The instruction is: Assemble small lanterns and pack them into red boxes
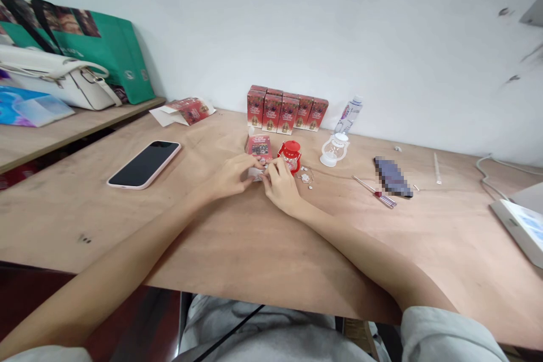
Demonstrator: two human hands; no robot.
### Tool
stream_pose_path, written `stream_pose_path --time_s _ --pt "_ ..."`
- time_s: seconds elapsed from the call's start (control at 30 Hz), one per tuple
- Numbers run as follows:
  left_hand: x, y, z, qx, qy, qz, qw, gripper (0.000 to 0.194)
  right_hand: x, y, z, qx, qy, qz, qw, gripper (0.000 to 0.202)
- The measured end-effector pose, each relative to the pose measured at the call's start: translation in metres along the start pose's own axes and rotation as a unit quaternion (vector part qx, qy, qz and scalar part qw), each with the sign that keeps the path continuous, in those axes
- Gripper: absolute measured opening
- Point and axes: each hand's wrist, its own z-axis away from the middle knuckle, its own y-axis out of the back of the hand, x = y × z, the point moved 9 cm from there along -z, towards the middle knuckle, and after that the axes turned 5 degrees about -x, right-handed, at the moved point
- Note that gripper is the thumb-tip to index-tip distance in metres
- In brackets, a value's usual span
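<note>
A small red printed box (259, 146) lies on the wooden table, its white end flaps toward me. My left hand (234, 176) is closed with thumb and fingers on the left side of that end. From the right, my right hand (283, 185) pinches at the same end, fingers bent; the exact grip is partly hidden. Just behind my right hand stands a red toy lantern (292, 150), partly covered by the fingers. Small white pieces and a thin loop (306, 177) lie beside it. Farther right stands a white lantern (335, 150) with a clear body.
Several upright red boxes (282, 112) line the wall, with a clear bottle (350, 113) beside them. Flattened red cartons (186, 110) lie back left, a phone (145, 165) nearer. Right are a screwdriver (384, 199), a blurred dark object (392, 176) and a white device (520, 226).
</note>
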Motion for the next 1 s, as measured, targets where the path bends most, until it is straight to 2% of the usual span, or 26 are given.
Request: stream_pose_path --time_s 0.2,0.33,0.6,0.83,1.0 --pt "0.001 0.0 -0.001 0.015 -0.011 -0.006 1.0 0.022 -0.002 0.001 -0.001 -0.002 0.001 -0.002 1.0 0.007" --pt "-0.002 -0.003 -0.001 0.015 0.005 -0.026 1.0 0.021 -0.002 0.002 -0.001 0.001 0.007 -0.004 1.0 0.005" --pt "-0.004 -0.001 -0.001 0.023 0.025 -0.009 0.999 0.014 0.001 0.004 -0.001 0.0 0.043 -0.064 0.997 0.008" --pt "-0.009 0.003 -0.002 0.073 0.079 -0.014 0.994 0.014 -0.001 0.007 -0.001 0.012 0.055 -0.069 0.996 0.01" --pt "-0.011 0.005 -0.002 0.086 0.103 -0.008 0.991 0.021 0.0 0.006 -0.002 0.008 0.031 -0.055 0.998 0.01"
